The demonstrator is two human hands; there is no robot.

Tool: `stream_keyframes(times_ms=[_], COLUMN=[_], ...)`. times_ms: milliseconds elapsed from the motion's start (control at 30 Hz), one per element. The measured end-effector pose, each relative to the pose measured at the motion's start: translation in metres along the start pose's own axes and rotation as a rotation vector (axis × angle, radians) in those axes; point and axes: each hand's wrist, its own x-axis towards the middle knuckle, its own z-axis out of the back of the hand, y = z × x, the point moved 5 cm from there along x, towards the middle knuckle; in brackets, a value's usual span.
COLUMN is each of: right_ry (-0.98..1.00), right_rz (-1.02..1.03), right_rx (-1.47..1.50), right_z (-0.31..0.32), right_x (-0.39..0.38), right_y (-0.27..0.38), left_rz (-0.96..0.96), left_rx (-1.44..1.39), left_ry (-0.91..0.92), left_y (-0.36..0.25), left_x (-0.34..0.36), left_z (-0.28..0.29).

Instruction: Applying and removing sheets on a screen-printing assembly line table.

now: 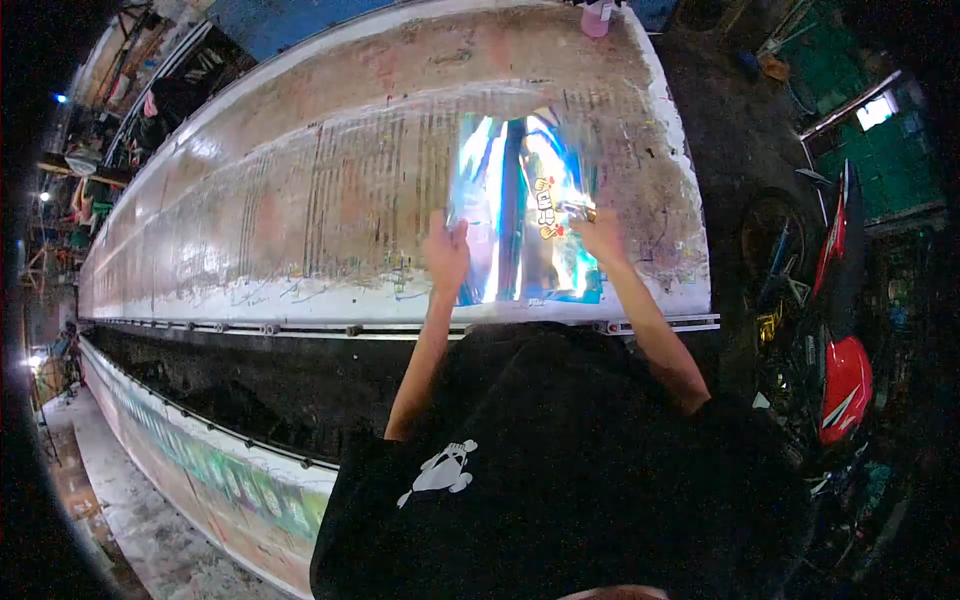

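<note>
A shiny iridescent film sheet point(483, 250) with a small printed cartoon figure lies or hovers over the near right part of a long, stained table point(270, 200); I cannot tell whether it touches the surface. Its left edge is in my left hand point(450, 252), fingers closed on it. On the opposite edge my right hand point(603, 240) grips the sheet beside the print, slightly smeared by motion. Bright reflections and a dark band run down the film.
A metal rail point(270, 329) follows the table's near edge. A bottle with pink liquid point(596, 18) stands at the far right corner. To the right is a red motorbike point(845, 390). A second long table point(230, 465) stretches along the lower left, across a dark gap.
</note>
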Motion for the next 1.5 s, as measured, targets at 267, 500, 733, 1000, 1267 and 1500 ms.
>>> stream_keyframes(times_ms=[267,500,733,1000,1267,1500], right_ry=[-0.299,-0.294,-0.361,-0.514,0.331,0.366], right_rz=[0.209,0.225,0.322,0.726,0.748,0.540], right_rx=[0.231,0.412,0.353,-0.298,-1.025,-0.365], right_z=[0.026,0.018,0.027,0.068,-0.018,0.045], right_x=[0.000,0.008,0.015,-0.036,0.094,0.137], right_y=[0.019,0.030,0.022,0.189,0.191,0.172], left_rz=[-0.106,0.098,0.162,-0.058,-0.027,0.361], left_rx=[-0.381,-0.531,-0.383,-0.508,-0.387,-0.651], left_ry=[-0.098,-0.046,0.004,-0.135,-0.041,-0.119], left_y=[-0.037,-0.008,-0.083,-0.040,-0.019,0.096], left_x=[0.007,0.038,0.029,0.033,0.049,0.027], left_z=[-0.005,-0.022,0.001,-0.002,-0.017,-0.050])
